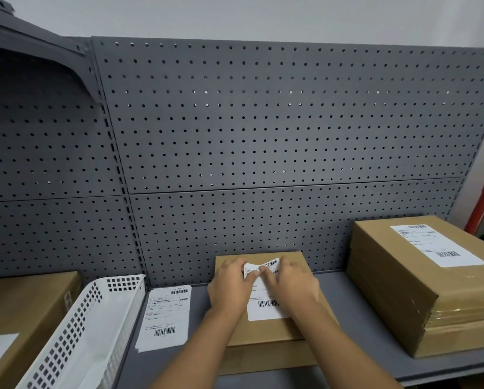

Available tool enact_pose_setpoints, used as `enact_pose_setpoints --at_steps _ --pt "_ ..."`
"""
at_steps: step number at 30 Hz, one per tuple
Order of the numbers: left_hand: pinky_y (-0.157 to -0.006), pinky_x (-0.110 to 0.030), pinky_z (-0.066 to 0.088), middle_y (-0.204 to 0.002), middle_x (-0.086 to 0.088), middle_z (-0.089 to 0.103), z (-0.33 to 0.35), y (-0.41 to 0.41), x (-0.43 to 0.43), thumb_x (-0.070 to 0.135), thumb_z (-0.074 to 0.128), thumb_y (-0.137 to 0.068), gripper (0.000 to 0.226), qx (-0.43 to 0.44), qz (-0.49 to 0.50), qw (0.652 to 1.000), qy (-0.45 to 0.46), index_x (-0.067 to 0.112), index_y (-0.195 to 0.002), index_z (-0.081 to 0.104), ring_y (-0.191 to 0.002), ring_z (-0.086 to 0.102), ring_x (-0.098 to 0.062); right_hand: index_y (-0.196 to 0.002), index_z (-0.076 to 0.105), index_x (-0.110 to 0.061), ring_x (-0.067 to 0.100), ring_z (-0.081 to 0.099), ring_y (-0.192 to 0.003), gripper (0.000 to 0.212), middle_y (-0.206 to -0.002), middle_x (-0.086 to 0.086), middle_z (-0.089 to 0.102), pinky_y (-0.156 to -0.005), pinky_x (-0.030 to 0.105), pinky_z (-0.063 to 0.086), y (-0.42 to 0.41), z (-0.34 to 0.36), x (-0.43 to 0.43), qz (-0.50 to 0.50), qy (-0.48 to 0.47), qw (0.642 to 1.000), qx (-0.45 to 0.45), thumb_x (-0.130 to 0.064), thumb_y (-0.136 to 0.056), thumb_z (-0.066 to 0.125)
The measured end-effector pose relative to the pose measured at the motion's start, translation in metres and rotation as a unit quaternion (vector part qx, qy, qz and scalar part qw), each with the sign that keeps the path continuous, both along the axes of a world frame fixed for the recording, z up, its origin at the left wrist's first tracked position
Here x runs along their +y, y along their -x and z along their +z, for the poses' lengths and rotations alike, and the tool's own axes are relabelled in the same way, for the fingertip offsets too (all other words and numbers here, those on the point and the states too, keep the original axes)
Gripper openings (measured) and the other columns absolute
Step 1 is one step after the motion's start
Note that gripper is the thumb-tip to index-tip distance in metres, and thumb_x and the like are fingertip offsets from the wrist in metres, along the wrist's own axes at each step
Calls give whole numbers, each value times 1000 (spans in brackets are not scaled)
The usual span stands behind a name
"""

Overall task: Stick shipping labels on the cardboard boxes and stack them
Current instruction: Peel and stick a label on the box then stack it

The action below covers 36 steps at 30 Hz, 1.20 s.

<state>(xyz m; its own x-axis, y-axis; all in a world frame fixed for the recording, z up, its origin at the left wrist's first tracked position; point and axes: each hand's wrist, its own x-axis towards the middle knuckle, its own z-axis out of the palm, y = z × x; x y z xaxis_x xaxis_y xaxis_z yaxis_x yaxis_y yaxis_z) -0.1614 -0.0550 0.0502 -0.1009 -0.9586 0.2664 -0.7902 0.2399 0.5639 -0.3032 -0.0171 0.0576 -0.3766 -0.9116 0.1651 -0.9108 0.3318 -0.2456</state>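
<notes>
On middle cardboard box [263, 332], left hand [229, 287] and right hand [291, 284] each pinched curled top of shipping label [266, 311]

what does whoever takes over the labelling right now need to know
Left hand and right hand both pinch the curled top end of the label, whose lower part lies on the middle box.
Done: the right stack carries a label on top.
Left: press this label flat, move the middle box onto the right stack; spare labels lie beside the basket.
</notes>
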Motion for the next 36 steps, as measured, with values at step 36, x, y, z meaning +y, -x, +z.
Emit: enact_pose_setpoints --at_steps 36 --pt "-92 -39 41 -114 5 68 -8 6 -42 43 41 -108 23 -94 55 994 -8 26 -113 56 -107 61 -21 -94 52 -20 26 52 -76 11 -84 -3 56 -78 33 32 30 -1 -32 -19 23 999 -41 -21 -103 47"
